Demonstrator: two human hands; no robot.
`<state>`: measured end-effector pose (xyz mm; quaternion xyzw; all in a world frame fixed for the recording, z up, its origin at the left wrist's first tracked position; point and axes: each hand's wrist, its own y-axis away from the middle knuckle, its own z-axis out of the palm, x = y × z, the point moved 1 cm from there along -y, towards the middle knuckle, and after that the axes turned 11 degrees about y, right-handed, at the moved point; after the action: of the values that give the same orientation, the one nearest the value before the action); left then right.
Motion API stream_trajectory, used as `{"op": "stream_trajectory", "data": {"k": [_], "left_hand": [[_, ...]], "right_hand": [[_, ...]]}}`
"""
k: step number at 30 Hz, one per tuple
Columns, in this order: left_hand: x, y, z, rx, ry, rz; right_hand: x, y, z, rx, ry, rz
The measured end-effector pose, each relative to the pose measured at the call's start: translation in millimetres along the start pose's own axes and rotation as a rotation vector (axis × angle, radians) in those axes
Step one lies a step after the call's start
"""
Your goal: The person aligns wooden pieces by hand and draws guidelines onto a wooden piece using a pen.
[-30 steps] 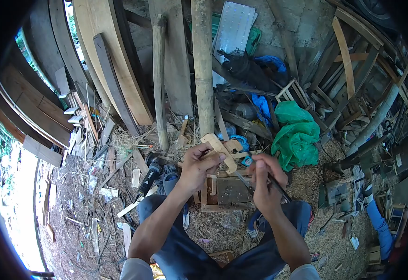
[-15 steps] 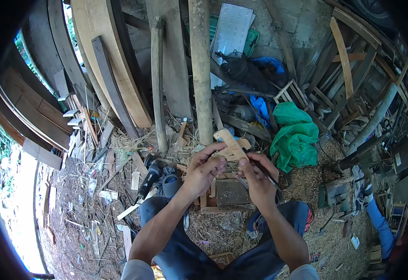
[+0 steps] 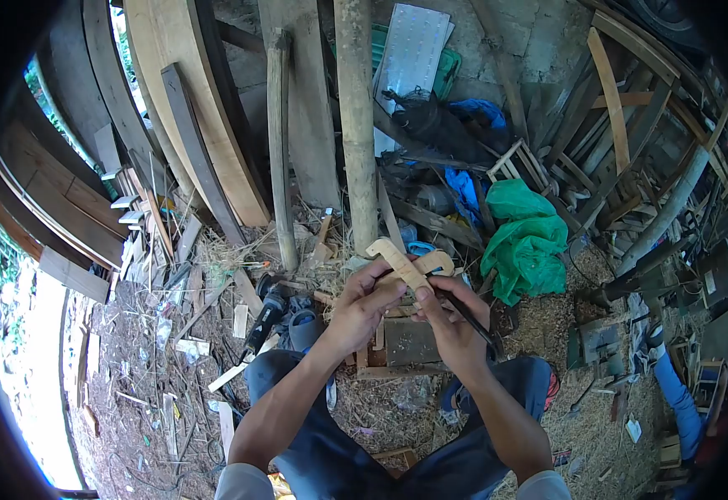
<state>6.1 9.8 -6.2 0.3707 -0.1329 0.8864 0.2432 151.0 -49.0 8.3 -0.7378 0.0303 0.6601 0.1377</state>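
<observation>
A small pale wooden piece with a hooked upper end [image 3: 399,263] is held up between my two hands, above my knees. My left hand [image 3: 362,310] is closed on it from the left, thumb and fingers pinching its side. My right hand [image 3: 457,329] is closed too, with its thumb pressed on the piece's lower end. A thin dark pencil-like stick [image 3: 470,315] runs through the right hand, pointing down to the right. Behind the hooked piece shows a second pale wooden piece with a rounded end [image 3: 435,262]; which fingers support it is partly hidden.
Below my hands stands a wooden block in a frame [image 3: 414,343]. A black power tool [image 3: 265,321] lies left of my knee, beside wood scraps. A green plastic sheet [image 3: 524,242] lies to the right. Boards [image 3: 205,108] and a post [image 3: 355,125] stand ahead.
The hooked wooden piece has turned, so its hooked end now points up to the left and shows more of its length. My right hand has shifted slightly left along with the dark stick.
</observation>
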Motion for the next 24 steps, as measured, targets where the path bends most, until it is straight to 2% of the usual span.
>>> {"op": "stream_trajectory", "data": {"k": [8,24], "left_hand": [[2.9,1.0,12.0,0.026,-0.056,0.082],[4.7,0.8,11.6,0.035,-0.060,0.095]], "right_hand": [[-3.0,1.0,0.2,-0.001,0.050,-0.051],[-4.0,1.9,0.1,-0.015,0.057,-0.039]]}}
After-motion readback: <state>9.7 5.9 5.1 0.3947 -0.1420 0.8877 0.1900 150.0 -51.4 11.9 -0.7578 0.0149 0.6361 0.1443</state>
